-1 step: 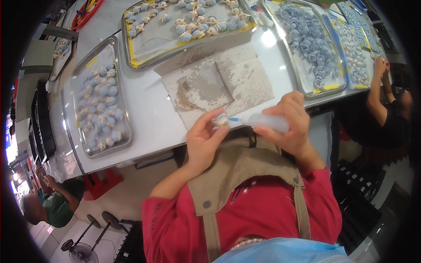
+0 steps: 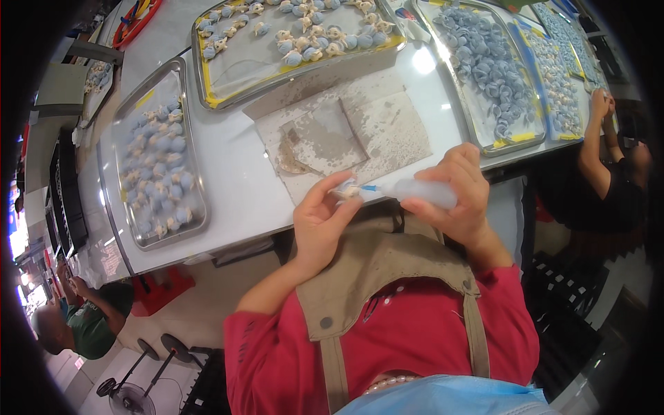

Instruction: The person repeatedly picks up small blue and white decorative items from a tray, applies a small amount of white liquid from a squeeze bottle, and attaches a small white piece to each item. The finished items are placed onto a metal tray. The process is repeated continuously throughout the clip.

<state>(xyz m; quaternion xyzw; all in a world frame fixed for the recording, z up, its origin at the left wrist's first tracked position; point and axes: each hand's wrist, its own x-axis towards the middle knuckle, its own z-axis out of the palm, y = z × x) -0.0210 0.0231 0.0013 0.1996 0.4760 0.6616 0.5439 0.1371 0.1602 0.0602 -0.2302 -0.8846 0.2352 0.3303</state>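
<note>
My left hand (image 2: 319, 223) is closed, pinching a small blue-and-cream figurine (image 2: 348, 190) between thumb and fingertips over the table's near edge. A translucent white squeeze bottle (image 2: 422, 191) lies nearly level in my right hand (image 2: 462, 197), whose fingers wrap round it. Its thin blue nozzle (image 2: 371, 188) points left, with the tip at the figurine; whether it touches cannot be made out. Beyond both hands lies a stained, flattened piece of cardboard (image 2: 394, 131).
Metal trays of similar figurines stand at the left (image 2: 200, 207) and far side (image 2: 218, 104). A tray of blue cup-like pieces (image 2: 484, 76) is at the right, beside a blue-edged tray of small parts (image 2: 557, 90). Co-workers sit at far right (image 2: 588, 166) and lower left (image 2: 97, 321).
The figurine sits at a slightly different angle in my left fingers. My right hand and the bottle are practically where they were.
</note>
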